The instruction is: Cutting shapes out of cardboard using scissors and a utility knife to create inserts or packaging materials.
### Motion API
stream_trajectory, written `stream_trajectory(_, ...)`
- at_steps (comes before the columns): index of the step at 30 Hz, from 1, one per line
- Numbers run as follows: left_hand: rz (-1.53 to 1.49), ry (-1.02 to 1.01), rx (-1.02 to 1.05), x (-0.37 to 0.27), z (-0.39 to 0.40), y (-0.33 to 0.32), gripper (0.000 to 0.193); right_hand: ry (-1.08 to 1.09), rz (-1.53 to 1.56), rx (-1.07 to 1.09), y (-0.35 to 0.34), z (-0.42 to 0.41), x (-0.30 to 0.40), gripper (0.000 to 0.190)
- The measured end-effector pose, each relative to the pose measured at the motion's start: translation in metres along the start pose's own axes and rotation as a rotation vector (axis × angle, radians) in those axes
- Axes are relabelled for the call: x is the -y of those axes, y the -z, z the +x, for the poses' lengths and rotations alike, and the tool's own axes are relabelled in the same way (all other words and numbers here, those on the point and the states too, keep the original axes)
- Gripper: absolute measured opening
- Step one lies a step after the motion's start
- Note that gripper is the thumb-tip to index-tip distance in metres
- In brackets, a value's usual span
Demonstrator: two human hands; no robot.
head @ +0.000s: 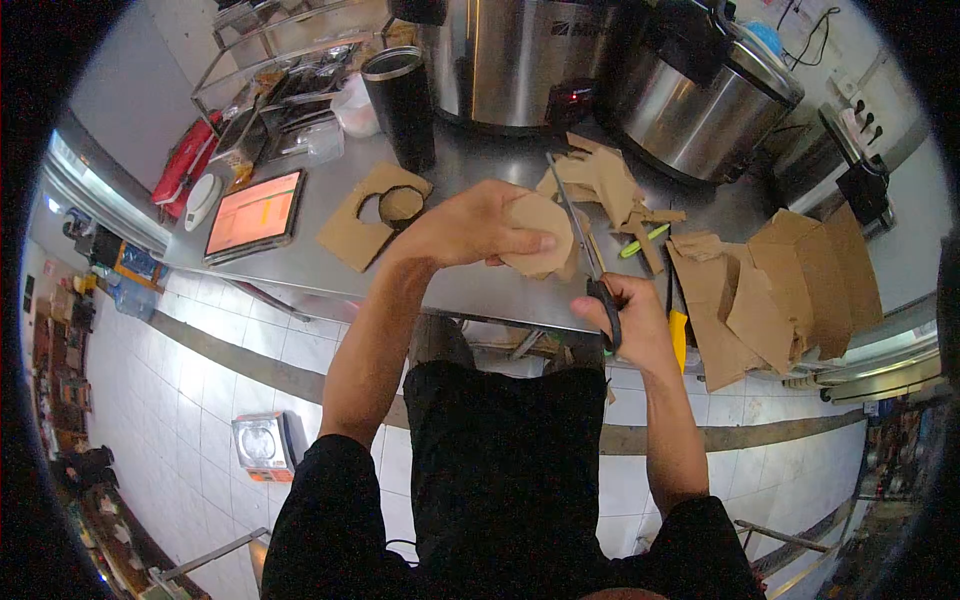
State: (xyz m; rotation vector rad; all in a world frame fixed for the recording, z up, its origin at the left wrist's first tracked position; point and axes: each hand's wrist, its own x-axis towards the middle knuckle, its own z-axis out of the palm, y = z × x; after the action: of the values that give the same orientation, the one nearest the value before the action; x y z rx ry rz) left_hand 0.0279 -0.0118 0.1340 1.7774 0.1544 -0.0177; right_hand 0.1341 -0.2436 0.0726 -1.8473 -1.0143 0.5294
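My left hand (480,225) grips a roughly round piece of cardboard (538,217), thumb lying across its upper face. Black-handled scissors (606,307) are in my right hand (636,319), their long blades pointing away from me. The blades pass close along the disc's right edge; whether they touch it I cannot tell. Behind them lie cardboard scraps (600,180) in a loose pile. A green utility knife (643,241) rests on the steel table (480,296) beside the scraps.
Left on the table are a holed cardboard sheet (352,225) with a cardboard ring (402,205), a tablet (255,216) and a black tumbler (401,109). Large steel pots (690,105) stand behind. Folded cardboard (772,300) and a yellow-handled tool (679,341) lie at the right front edge.
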Motion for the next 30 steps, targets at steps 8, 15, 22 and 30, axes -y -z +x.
stream_trajectory(8,-0.364,-0.115,-0.303,0.038,-0.01,-0.001,0.027,-0.364,-0.669,-0.054,-0.001,0.022,0.009,0.069)
stream_trajectory(15,-0.229,-0.101,-0.6,0.082,-0.049,-0.057,0.017,-0.078,-0.819,-0.132,0.012,0.036,-0.023,0.059)
stream_trajectory(22,-0.036,-0.181,-0.741,0.081,-0.041,-0.087,0.016,0.011,0.272,-0.011,-0.064,0.016,0.016,0.023)
stream_trajectory(30,1.198,-0.209,-0.919,0.156,-0.034,0.066,0.057,-0.16,0.557,-0.18,-0.072,-0.037,-0.013,0.016)
